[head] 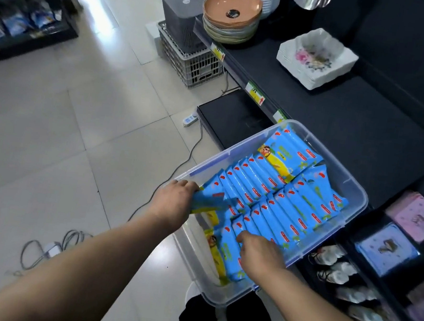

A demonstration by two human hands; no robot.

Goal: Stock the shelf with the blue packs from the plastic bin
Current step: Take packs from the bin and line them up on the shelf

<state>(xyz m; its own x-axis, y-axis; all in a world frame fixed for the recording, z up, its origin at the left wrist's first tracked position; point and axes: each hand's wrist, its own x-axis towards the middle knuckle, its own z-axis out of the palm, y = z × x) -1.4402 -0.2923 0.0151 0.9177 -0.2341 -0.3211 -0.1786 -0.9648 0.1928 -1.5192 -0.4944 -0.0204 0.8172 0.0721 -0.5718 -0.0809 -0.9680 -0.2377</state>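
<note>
Blue packs [269,193] stand on edge in two rows in clear plastic bin [352,187]. Rows run away from both hands, each long axis crossways, L to R. L hand [174,204] grips one pack [210,204] at bin's near-L corner, fingers curled round its end; it points rightward. R hand [260,255] sits on nearest packs, fingers curled; can't tell if it holds any. Black shelf [349,120] lies beyond bin.

The plastic bin [340,179] is clear, smooth moulded plastic with a light sheen on its rim. The blue packs [294,208] are wrapped in glossy printed film that creases and catches highlights. The shelf [348,125] surface is dark and matt, possibly painted metal. The floor tiles [57,137] are pale, smooth and glossy. The grey crate [191,69] is matt latticed plastic.
</note>
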